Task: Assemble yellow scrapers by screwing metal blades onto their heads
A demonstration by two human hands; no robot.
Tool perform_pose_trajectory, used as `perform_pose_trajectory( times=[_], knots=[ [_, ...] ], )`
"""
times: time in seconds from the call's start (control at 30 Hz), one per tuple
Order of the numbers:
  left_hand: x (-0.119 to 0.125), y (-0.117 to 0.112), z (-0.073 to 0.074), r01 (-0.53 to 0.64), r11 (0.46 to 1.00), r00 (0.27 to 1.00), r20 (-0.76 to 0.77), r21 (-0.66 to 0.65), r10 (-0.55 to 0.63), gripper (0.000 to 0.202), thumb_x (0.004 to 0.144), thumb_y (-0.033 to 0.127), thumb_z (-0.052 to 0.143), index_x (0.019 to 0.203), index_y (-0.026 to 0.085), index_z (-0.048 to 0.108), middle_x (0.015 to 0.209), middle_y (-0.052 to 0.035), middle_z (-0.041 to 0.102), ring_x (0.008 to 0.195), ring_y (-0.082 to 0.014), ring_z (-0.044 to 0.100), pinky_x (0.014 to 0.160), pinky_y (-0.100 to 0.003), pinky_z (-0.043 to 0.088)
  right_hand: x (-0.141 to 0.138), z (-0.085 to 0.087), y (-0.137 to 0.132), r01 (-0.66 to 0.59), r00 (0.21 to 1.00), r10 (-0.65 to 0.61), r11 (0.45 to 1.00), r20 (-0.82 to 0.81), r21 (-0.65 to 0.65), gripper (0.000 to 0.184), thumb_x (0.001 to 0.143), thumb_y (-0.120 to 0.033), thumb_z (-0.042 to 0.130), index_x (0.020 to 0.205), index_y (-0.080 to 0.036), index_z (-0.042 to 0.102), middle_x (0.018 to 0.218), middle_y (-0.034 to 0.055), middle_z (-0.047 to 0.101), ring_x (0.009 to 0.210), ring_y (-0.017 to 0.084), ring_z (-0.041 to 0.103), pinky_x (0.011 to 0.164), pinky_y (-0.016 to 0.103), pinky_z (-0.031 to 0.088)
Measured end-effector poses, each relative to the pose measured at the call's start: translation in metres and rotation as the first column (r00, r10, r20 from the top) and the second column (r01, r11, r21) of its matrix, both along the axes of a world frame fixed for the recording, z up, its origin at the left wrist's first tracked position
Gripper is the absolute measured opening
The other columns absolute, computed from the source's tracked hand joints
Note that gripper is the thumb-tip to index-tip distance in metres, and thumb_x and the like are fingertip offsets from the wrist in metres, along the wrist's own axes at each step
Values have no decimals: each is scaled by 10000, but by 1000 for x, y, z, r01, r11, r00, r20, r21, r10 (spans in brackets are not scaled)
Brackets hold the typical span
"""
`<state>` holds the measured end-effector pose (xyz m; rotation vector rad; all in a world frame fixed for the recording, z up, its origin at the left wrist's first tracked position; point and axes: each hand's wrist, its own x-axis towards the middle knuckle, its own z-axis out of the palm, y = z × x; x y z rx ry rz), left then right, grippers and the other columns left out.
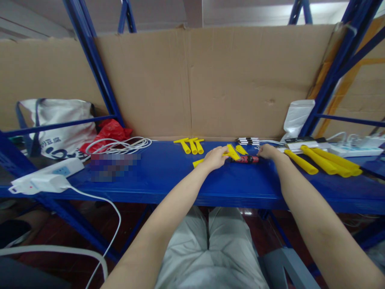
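My left hand (215,157) rests on the blue shelf (168,176) and grips a yellow plastic T-shaped piece (232,152). My right hand (267,151) touches the right end of a red and black tool (246,159) lying between my hands; whether it grips the tool I cannot tell. Another yellow piece (241,149) lies just behind the tool, and one more yellow piece (197,162) pokes out beside my left wrist.
Three yellow T-pieces (191,145) lie at the back. Long yellow handles (327,162) lie at right near a white power strip (355,150). A white cable coil (120,145), red bag (110,130), tote bag (60,124) and another power strip (45,176) sit left. Cardboard (210,80) backs the shelf.
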<state>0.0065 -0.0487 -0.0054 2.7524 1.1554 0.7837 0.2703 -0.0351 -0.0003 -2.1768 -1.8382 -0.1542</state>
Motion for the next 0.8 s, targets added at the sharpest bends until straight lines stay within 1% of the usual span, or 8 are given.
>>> perform_pose_trajectory(
  times=[0.07,0.17,0.3,0.43,0.5,0.6,0.7,0.8],
  knots=[
    [0,0,0,0,1000,1000,2,-2,0,218,851,219,499,1056,209,575,1148,-51,613,1093,-198,556,934,-330,434,-3,1,-1,67,998,-66,992,19,-104,82,697,-150,604,636,-148,658,650,107,641,770,238,640,673,273,464],
    [0,-1,0,0,1000,1000,4,1,0,224,851,218,496,1061,204,575,1149,-55,611,1091,-200,556,936,-330,433,-7,2,-4,119,993,-112,977,49,-175,194,745,-126,508,803,-106,693,756,146,671,807,244,648,686,274,467],
    [-1,0,0,-1,1000,1000,1,2,1,227,850,224,496,1061,210,576,1141,-51,612,1085,-197,558,934,-330,434,-10,2,-6,116,993,-108,979,56,-165,268,732,-92,469,870,-66,696,808,188,675,851,263,648,730,287,465],
    [-1,0,0,0,1000,1000,-1,4,0,216,850,228,497,1049,217,578,1130,-43,615,1080,-191,559,925,-319,436,-13,5,-7,92,995,-96,989,-28,-113,234,705,-86,476,784,-77,696,758,150,676,832,246,646,723,272,461],
    [-1,-1,0,0,1000,1000,-2,10,0,215,851,229,496,1049,213,578,1124,-47,615,1072,-194,562,915,-318,440,-19,9,-7,34,995,-40,997,-94,-66,210,711,-96,479,739,-90,686,742,108,678,806,217,640,699,243,455],
    [-1,-2,1,-1,1000,1000,-5,17,1,216,850,233,498,1048,209,579,1107,-56,615,1052,-202,569,896,-322,446,-35,15,-6,-83,955,104,993,-278,88,172,743,-154,506,750,-107,671,780,59,682,787,166,623,678,200,446],
    [0,-3,2,3,1000,1000,-15,22,-3,200,847,229,503,1030,216,582,1086,-54,616,1034,-201,572,887,-322,446,-59,17,-7,-180,834,262,961,-486,210,127,734,-175,538,750,-126,654,807,43,685,758,131,607,690,196,454],
    [0,-3,1,26,999,999,-27,24,-25,196,849,225,499,1028,222,578,1079,-48,616,1032,-198,568,883,-319,444,-80,15,-10,-268,725,368,929,-582,254,86,714,-161,552,693,-144,634,800,36,688,743,117,603,722,210,463]
  ],
)
